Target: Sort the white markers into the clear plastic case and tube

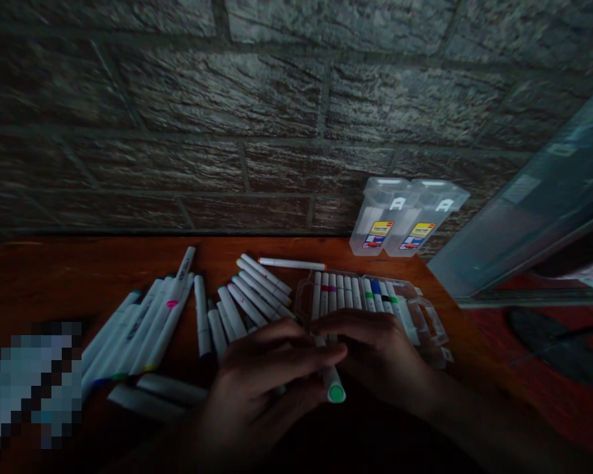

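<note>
A white marker (333, 378) with a green end is held between my two hands, its green end pointing toward me. My left hand (264, 372) is closed round it, thumb and fingers near the green end. Over the marker's far end bend the fingers of my right hand (383, 345), which look closed on it; their tips are partly hidden. Just behind my right hand lies an open clear plastic case (425, 313), with several white markers (346, 289) lined up in it. Loose markers (257, 296) fan out beyond my left hand.
More markers (148, 322) lie in a bunch at the left, and one with orange ends (291, 263) lies farther back. Two clear plastic cases (393, 217) stand against the brick wall (277, 99). The wooden table's (217, 247) right edge drops to a red floor (499, 342).
</note>
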`<state>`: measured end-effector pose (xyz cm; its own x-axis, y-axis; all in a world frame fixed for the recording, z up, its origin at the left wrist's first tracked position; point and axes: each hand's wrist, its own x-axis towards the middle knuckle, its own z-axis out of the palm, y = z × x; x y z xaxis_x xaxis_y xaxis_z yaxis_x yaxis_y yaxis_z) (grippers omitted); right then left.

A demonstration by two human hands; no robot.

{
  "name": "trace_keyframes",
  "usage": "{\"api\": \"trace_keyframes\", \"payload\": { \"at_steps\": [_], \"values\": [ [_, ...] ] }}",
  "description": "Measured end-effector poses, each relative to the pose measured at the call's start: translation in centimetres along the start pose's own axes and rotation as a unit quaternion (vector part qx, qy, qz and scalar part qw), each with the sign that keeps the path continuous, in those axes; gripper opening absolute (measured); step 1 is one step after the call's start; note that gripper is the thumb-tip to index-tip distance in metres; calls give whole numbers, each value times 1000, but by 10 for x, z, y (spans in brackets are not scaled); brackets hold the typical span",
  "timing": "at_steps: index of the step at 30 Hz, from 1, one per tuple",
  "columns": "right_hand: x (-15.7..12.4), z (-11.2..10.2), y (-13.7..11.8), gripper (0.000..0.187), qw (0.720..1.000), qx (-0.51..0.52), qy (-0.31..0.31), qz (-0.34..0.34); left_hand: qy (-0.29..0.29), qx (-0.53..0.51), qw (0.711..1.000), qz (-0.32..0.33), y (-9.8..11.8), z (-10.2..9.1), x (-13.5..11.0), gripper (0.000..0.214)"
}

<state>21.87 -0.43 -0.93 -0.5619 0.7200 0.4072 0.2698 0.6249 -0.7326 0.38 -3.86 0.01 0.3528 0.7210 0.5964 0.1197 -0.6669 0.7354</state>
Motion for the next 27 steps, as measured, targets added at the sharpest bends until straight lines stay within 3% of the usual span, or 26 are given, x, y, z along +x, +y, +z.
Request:
{"api": "trace_keyframes", "payload": {
  "at_steps": [5, 27],
  "values": [
    [-1, 0, 3, 18, 999, 2, 15, -35, -1, 1, 999, 38, -2, 0, 0, 32],
    [-2, 2, 0, 24, 999, -5, -5, -32, 12, 18, 999, 28, 3, -3, 6, 20]
  ]
}}
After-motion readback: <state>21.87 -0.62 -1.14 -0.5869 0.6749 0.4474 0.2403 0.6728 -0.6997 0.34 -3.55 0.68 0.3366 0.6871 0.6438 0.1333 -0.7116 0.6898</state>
